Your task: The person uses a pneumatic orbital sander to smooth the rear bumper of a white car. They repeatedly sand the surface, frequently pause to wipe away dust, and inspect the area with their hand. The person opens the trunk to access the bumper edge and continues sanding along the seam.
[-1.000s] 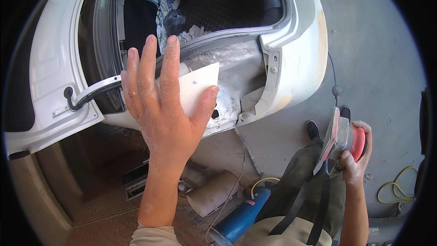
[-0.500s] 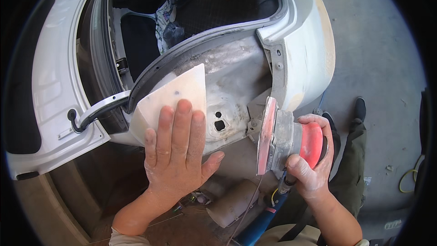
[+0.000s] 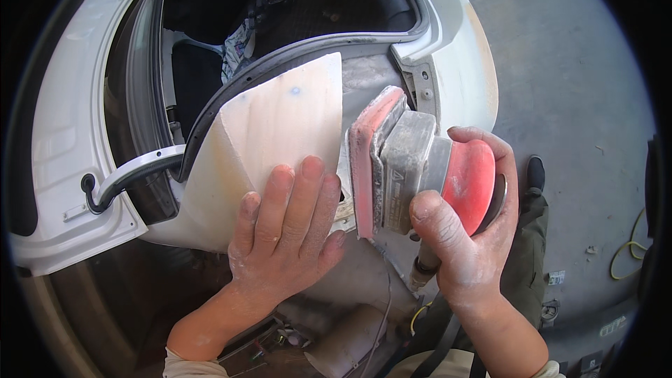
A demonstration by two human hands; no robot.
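a: so what's going on at this white car [image 3: 448, 21]? looks like bodywork prep to me

b: yeah, i'd call it panel sanding, at a feel-it-over moment. left hand [image 3: 283, 252] lies flat on the lower part of the cream-coated body panel [image 3: 290, 126], fingers straight and nearly together, thumb a bit out, nothing in it

a: and the right?

b: right hand [image 3: 476, 262] is wrapped round the red grip [image 3: 469, 178] of a handheld sander [image 3: 409, 161]. sanding pad [image 3: 369, 164] faces left, just beside the panel's right edge. looks clear of it, but can't swear to that from 1 angle. can't tell if it's running either

a: where's the panel exactly?

b: below the rubber seal [image 3: 231, 85] of the big opening, between the swung-up tailgate [image 3: 70, 133] on the left and the white bumper [image 3: 467, 80] on the right

a: what would the next move call for?

b: imo, if it's a sanding pass: fingers out of the way, pad laid flat, go easy on that crease [image 3: 236, 150], since an edge could dig in there

a: any writing?

b: there's a label [image 3: 397, 189] on the sander's grey body, small triangle symbol plus fine print, too tiny for me. pale lettering [image 3: 612, 327] on something dark lower right, not legible. no maker i could pick out
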